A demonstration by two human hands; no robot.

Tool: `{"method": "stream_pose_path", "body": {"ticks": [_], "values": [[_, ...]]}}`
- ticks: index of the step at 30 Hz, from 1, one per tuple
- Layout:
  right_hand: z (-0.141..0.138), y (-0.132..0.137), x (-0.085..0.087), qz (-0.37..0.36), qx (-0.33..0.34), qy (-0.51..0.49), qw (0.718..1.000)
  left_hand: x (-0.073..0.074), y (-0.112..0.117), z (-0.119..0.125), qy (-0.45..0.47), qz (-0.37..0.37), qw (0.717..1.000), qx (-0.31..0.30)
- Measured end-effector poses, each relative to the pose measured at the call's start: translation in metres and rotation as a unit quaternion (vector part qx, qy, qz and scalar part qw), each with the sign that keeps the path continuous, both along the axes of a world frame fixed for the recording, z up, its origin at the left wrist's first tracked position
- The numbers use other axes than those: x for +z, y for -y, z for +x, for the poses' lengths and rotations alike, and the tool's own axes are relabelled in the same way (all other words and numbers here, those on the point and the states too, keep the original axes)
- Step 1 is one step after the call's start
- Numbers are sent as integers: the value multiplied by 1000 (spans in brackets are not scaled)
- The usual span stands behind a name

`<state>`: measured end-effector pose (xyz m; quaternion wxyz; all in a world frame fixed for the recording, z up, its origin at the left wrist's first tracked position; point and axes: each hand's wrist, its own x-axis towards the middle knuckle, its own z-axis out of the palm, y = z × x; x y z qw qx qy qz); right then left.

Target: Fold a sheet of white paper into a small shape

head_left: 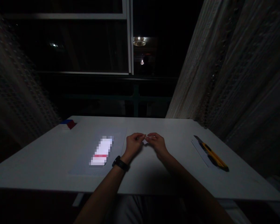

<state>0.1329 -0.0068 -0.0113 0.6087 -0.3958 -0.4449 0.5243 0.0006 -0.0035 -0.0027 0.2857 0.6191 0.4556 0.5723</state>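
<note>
Over the middle of the white table (177, 183), both hands meet at a small piece of white paper (145, 141). My left hand (133, 144), with a black watch on its wrist, pinches the paper's left side between thumb and fingers. From the other side my right hand (156, 143) grips it, fingertips almost touching those of the left. Most of the paper is covered by the fingers, and the dim light hides its exact shape.
A lit phone (101, 152) with a blurred screen lies on a paper sheet (79, 168) at left. A yellow-black utility knife (212, 154) rests on a white strip (202, 154) at right. A red, blue and white block (67, 124) sits at the far left corner. Curtains (196, 62) flank the dark window.
</note>
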Motion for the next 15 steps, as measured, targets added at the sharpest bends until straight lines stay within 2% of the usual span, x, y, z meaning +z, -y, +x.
{"method": "stream_pose_path", "body": {"ticks": [8, 15], "values": [[4, -5, -5, -12, 25, -12, 1000, 1, 5, 1, -23, 27, 999, 11], [2, -3, -5, -3, 44, -15, 999, 4, 6, 1, 24, -10, 999, -20]]}}
